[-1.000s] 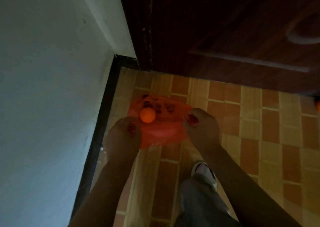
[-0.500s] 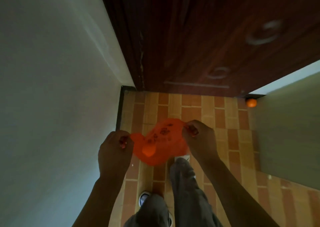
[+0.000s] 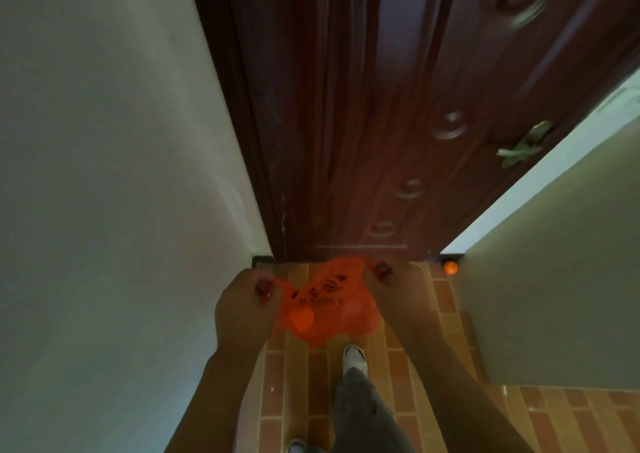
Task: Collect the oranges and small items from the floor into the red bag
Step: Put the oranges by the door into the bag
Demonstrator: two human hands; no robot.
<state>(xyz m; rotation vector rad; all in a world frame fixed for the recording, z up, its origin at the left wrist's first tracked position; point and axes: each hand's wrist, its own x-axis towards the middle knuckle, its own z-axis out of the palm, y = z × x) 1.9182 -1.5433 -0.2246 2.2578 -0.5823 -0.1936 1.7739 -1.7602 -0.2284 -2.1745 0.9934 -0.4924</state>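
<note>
Hands, left hand and right hand, grip red bag handles apart.

- Door: dark reddish-brown wood with carved round ornaments; stood at the end of the passage.
- Door handle: metal lever, at right.
- Walls: pale, plain, on both sides.
- Floor: brick-pattern tiles in orange and tan.
- Light: dim.

You can see dark printed characters on the front of the red bag, running in slanted rows across the thin plastic, but they are too blurred to read. Nothing else in your view carries any writing.
</note>
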